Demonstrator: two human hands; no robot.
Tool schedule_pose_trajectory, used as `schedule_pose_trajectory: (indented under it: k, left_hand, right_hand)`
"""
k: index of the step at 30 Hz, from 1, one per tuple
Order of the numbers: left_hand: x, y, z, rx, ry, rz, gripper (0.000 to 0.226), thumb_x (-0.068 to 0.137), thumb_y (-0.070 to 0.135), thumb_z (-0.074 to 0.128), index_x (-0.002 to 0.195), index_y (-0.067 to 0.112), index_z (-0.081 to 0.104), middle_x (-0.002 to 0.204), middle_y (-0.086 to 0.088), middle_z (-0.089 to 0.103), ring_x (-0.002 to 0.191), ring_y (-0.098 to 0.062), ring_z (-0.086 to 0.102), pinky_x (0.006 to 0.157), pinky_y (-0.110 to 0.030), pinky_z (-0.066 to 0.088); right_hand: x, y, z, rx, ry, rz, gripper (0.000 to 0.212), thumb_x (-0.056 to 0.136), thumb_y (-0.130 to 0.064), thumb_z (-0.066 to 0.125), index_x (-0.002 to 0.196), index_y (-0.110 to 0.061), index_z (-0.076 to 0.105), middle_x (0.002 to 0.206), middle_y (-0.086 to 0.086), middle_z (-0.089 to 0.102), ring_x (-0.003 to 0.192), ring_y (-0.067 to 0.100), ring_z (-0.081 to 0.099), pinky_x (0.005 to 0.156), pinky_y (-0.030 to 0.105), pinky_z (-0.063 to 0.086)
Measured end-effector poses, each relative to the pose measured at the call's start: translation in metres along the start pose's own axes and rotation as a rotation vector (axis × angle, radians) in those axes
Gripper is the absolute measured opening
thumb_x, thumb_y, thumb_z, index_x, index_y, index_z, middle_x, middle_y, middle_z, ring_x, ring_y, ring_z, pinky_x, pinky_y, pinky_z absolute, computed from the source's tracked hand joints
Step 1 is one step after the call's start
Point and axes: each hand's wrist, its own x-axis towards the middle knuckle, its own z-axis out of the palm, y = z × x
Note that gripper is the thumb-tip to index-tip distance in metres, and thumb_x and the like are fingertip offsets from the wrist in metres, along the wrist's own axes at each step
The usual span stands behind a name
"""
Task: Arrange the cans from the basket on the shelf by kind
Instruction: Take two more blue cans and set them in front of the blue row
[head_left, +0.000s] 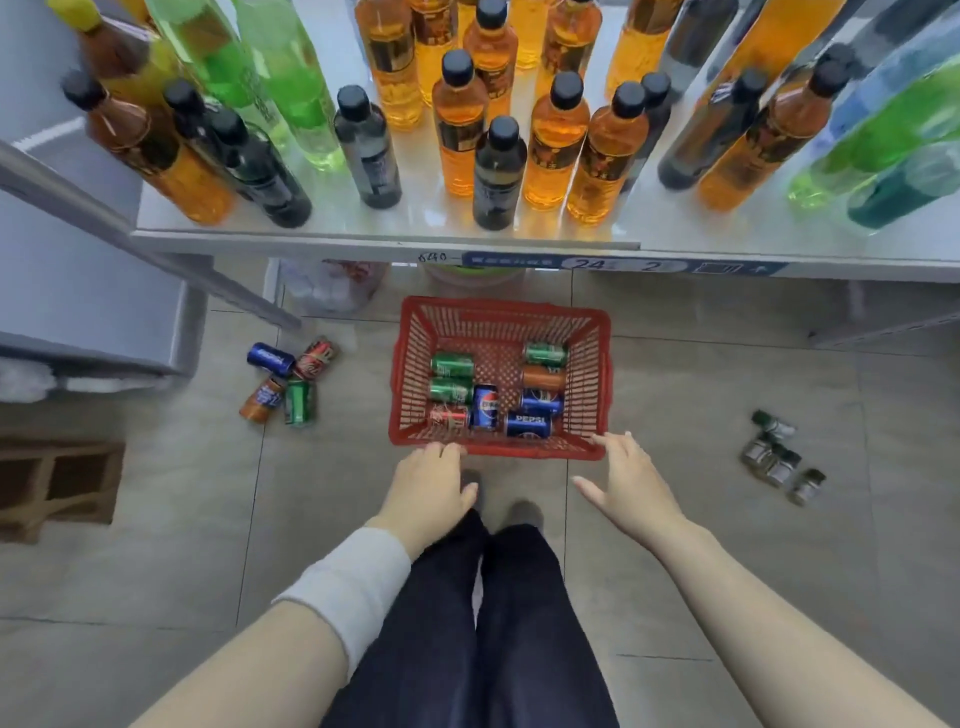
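A red plastic basket (410, 364) stands on the tiled floor below the shelf. Inside lie several cans: green ones (452, 365), blue Pepsi ones (529, 425), an orange one (543, 378) and a red one (449, 417). My left hand (434, 491) hovers at the basket's near left corner, fingers relaxed, holding nothing. Reaching toward the near right corner, my right hand (631, 480) has its fingers spread, fingertips at the rim. The white shelf (363, 236) above carries many bottles.
Several loose cans (288, 379) lie on the floor left of the basket. A cluster of small glass jars (776, 457) sits to the right. A grey shelf post (156, 244) slants at left, a wooden pallet (57, 483) lower left. My legs stand just behind the basket.
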Motion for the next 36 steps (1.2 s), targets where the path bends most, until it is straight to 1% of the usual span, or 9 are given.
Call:
schedule_pose_trajectory:
  k: [6, 11, 15, 20, 22, 25, 28, 32, 36]
  left_hand:
    - [0.104, -0.038, 0.094, -0.095, -0.096, -0.06, 0.046, 0.092, 0.034, 0.049, 0.134, 0.019, 0.04, 0.136, -0.001, 0.046, 0.126, -0.02, 0.041, 0.104, -0.032, 0.034]
    - [0.227, -0.06, 0.172, -0.073, -0.106, -0.046, 0.047, 0.09, 0.032, 0.05, 0.134, 0.017, 0.042, 0.131, -0.008, 0.05, 0.12, -0.026, 0.046, 0.099, -0.035, 0.039]
    - [0.321, -0.072, 0.216, -0.013, -0.06, 0.02, 0.052, 0.091, 0.032, 0.05, 0.138, 0.013, 0.038, 0.133, -0.012, 0.048, 0.123, -0.029, 0.043, 0.103, -0.037, 0.036]
    - [0.417, -0.088, 0.254, 0.143, -0.05, 0.094, 0.056, 0.089, 0.036, 0.053, 0.135, 0.008, 0.037, 0.133, -0.014, 0.046, 0.12, -0.031, 0.041, 0.103, -0.04, 0.035]
    - [0.441, -0.094, 0.265, 0.204, -0.025, 0.114, 0.062, 0.088, 0.039, 0.053, 0.136, 0.005, 0.034, 0.138, -0.015, 0.041, 0.126, -0.031, 0.036, 0.107, -0.04, 0.031]
    - [0.461, -0.096, 0.274, 0.262, -0.02, 0.156, 0.073, 0.088, 0.039, 0.055, 0.144, 0.003, 0.022, 0.148, -0.014, 0.028, 0.136, -0.03, 0.022, 0.112, -0.041, 0.024]
    - [0.473, -0.094, 0.279, 0.281, -0.069, 0.165, 0.073, 0.088, 0.04, 0.055, 0.142, 0.002, 0.023, 0.145, -0.014, 0.032, 0.133, -0.029, 0.026, 0.11, -0.038, 0.027]
    - [0.485, -0.091, 0.278, 0.205, -0.082, 0.136, 0.059, 0.086, 0.036, 0.06, 0.125, 0.001, 0.035, 0.133, -0.019, 0.043, 0.126, -0.032, 0.035, 0.104, -0.039, 0.034]
    - [0.494, -0.092, 0.276, 0.106, -0.147, 0.12, 0.06, 0.081, 0.035, 0.068, 0.119, 0.001, 0.036, 0.122, -0.021, 0.05, 0.113, -0.033, 0.046, 0.089, -0.038, 0.041]
  right_hand:
    - [0.129, 0.048, 0.066, 0.044, -0.077, 0.004, 0.063, 0.083, -0.04, 0.064, 0.136, -0.013, 0.04, 0.136, 0.006, 0.045, 0.128, 0.022, 0.041, 0.105, 0.033, 0.034]
    - [0.24, 0.103, 0.142, -0.015, -0.245, 0.021, 0.063, 0.083, -0.041, 0.065, 0.134, -0.011, 0.044, 0.137, 0.01, 0.047, 0.126, 0.025, 0.042, 0.1, 0.029, 0.034]
    - [0.321, 0.134, 0.201, -0.085, -0.298, 0.077, 0.08, 0.08, -0.051, 0.063, 0.142, -0.011, 0.032, 0.142, 0.011, 0.037, 0.129, 0.025, 0.038, 0.104, 0.031, 0.032]
    - [0.38, 0.165, 0.258, 0.067, -0.319, 0.17, 0.068, 0.072, -0.048, 0.073, 0.125, -0.012, 0.048, 0.118, 0.003, 0.058, 0.107, 0.021, 0.056, 0.088, 0.03, 0.045]
    - [0.39, 0.174, 0.273, 0.189, -0.332, 0.208, 0.065, 0.073, -0.043, 0.074, 0.127, -0.017, 0.049, 0.121, 0.003, 0.06, 0.109, 0.021, 0.056, 0.09, 0.028, 0.044]
    - [0.4, 0.18, 0.289, 0.373, -0.341, 0.282, 0.061, 0.074, -0.037, 0.075, 0.126, -0.018, 0.051, 0.123, 0.004, 0.06, 0.112, 0.022, 0.056, 0.098, 0.035, 0.044]
    - [0.407, 0.182, 0.299, 0.419, -0.359, 0.371, 0.061, 0.073, -0.042, 0.074, 0.123, -0.013, 0.055, 0.119, 0.007, 0.062, 0.108, 0.024, 0.057, 0.098, 0.039, 0.045]
    - [0.415, 0.188, 0.298, 0.508, -0.372, 0.472, 0.081, 0.063, -0.042, 0.081, 0.129, -0.011, 0.046, 0.125, 0.007, 0.057, 0.114, 0.025, 0.054, 0.1, 0.042, 0.044]
    - [0.418, 0.186, 0.294, 0.476, -0.401, 0.478, 0.128, 0.032, -0.068, 0.077, 0.139, -0.013, 0.034, 0.137, 0.005, 0.048, 0.122, 0.025, 0.049, 0.103, 0.044, 0.041]
